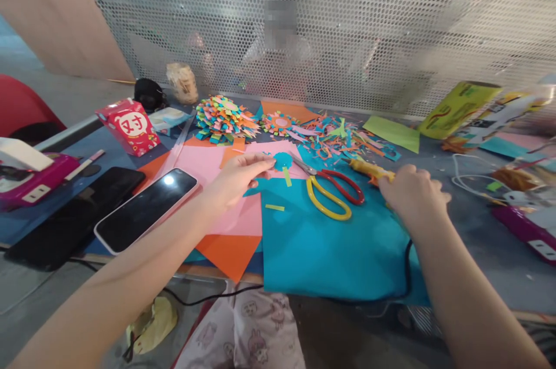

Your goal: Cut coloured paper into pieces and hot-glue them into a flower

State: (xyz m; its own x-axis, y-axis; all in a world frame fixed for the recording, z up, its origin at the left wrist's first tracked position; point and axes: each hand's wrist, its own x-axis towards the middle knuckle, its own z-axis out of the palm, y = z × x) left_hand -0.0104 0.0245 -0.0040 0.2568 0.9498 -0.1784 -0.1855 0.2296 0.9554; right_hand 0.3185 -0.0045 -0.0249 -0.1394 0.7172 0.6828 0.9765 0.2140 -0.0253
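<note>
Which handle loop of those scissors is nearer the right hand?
The red loop, which reaches farther toward the right hand; the yellow loop lies lower and farther left in view.

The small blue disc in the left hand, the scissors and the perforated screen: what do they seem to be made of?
Blue disc: probably matte paper or card; flat, evenly coloured, no gloss. Scissors: grey blades, likely metal; smooth red and yellow handles, perhaps plastic or coated. Perforated screen: likely metal, given its silvery sheen and regular holes.
</note>
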